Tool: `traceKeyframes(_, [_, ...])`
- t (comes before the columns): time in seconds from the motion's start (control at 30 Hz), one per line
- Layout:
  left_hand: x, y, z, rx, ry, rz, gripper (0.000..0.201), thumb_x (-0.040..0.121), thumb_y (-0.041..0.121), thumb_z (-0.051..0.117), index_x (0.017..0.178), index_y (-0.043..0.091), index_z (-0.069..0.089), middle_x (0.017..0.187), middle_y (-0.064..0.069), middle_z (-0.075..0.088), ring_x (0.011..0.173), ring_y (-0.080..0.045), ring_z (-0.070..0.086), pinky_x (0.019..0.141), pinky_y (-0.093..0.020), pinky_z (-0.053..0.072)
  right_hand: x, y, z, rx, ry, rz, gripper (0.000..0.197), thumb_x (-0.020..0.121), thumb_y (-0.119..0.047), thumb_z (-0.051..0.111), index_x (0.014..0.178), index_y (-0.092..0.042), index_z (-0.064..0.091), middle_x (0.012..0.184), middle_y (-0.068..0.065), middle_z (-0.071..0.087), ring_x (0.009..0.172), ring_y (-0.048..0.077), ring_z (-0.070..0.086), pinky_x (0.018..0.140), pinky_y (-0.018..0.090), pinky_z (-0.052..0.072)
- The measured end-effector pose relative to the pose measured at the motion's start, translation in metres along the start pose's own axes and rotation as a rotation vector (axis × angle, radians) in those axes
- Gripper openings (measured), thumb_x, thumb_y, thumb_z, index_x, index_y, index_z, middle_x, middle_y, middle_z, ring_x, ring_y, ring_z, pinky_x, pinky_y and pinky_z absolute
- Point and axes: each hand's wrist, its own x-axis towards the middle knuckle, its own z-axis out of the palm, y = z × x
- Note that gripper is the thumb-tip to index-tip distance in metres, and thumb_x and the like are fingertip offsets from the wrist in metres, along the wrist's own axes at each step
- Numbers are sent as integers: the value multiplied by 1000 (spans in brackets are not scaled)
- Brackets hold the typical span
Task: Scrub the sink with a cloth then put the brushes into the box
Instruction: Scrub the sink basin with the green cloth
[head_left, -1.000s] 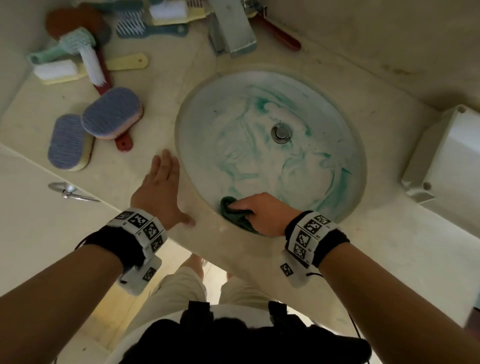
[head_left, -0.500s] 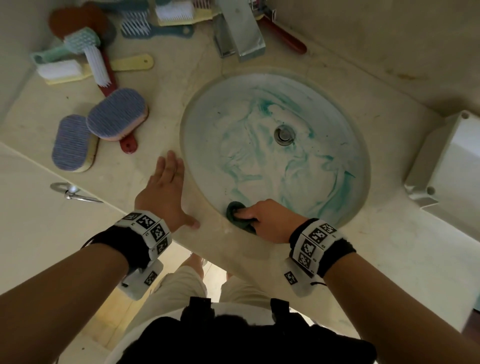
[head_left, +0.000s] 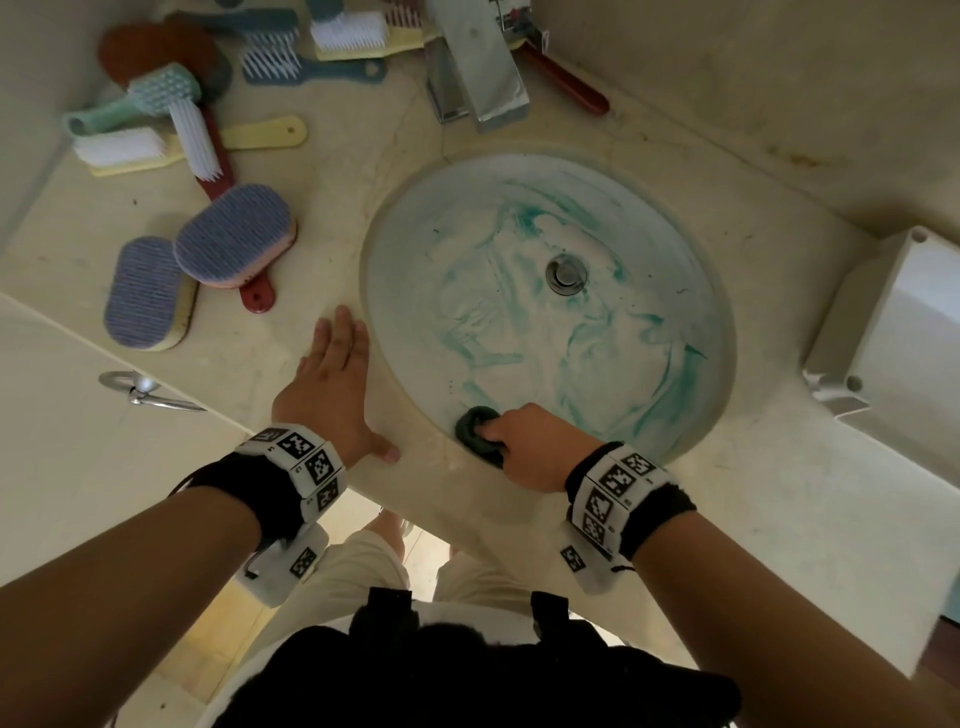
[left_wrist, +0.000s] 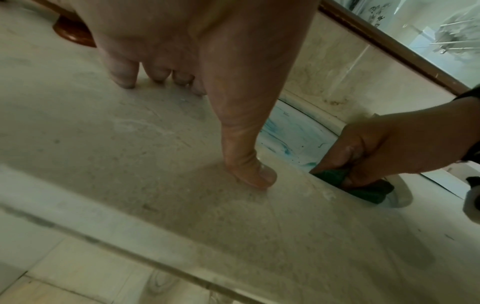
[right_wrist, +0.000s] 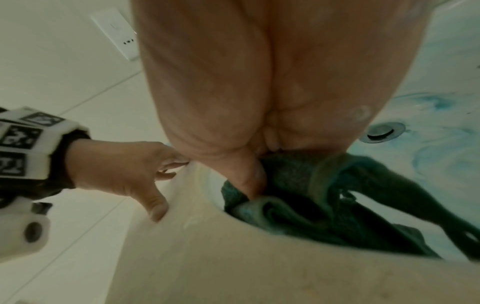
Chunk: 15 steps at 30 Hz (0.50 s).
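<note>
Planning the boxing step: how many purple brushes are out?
2, both left of the sink: front brush by the counter's edge, rear brush just behind it. Others may be hidden.

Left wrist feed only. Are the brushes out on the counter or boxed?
Observer: Out. The brushes lie loose on the counter, left of the sink; the white box sits on its right.
Operator: Basin clean?
Observer: No. Teal streaks smear it around the drain.
Operator: Cloth grip?
Observer: In the right wrist view, the right hand has its thumb dug into the bunched green cloth.
</note>
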Motion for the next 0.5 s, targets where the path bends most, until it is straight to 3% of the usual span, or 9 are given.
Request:
traceKeyframes(0.17, [2, -1, -1, 1, 7, 6, 153, 48, 61, 85, 151, 10, -16, 156, -4, -30, 145, -22, -21, 121, -39, 6, 13, -14, -3, 32, 75, -66, 48, 93, -6, 47, 138, -20, 55, 120, 13, 64, 108, 31, 59, 92, 36, 50])
traceKeyframes(0.27, [2, -1, -1, 16, -3, 6, 153, 49, 62, 84, 150, 10, -18, 155, -4, -31, 145, -22, -22, 121, -38, 5, 22, -16, -10, 81, 74, -39, 51, 91, -5, 47, 139, -21, 54, 128, 14, 61, 115, 31, 57, 98, 33, 46])
traceKeyframes(0.37, [1, -1, -1, 3, -1, 6, 153, 49, 61, 85, 150, 11, -17, 155, -4, -31, 145, -22, -21, 121, -38, 6, 20, -13, -13, 63, 50, 25, 52, 92, -6, 46, 142, -18, 50, 131, 15, 58, 116, 31, 55, 91, 25, 42])
traceKeyframes(0.5, [0, 0, -1, 10, -9, 8, 152, 50, 62, 84, 151, 11, -17, 155, -4, -32, 145, -22, -21, 121, -39, 6, 7, -8, -5, -24, -2, 74, 38, 93, -11, 45, 128, -7, 59, 115, 16, 63, 104, 29, 59, 80, 29, 47])
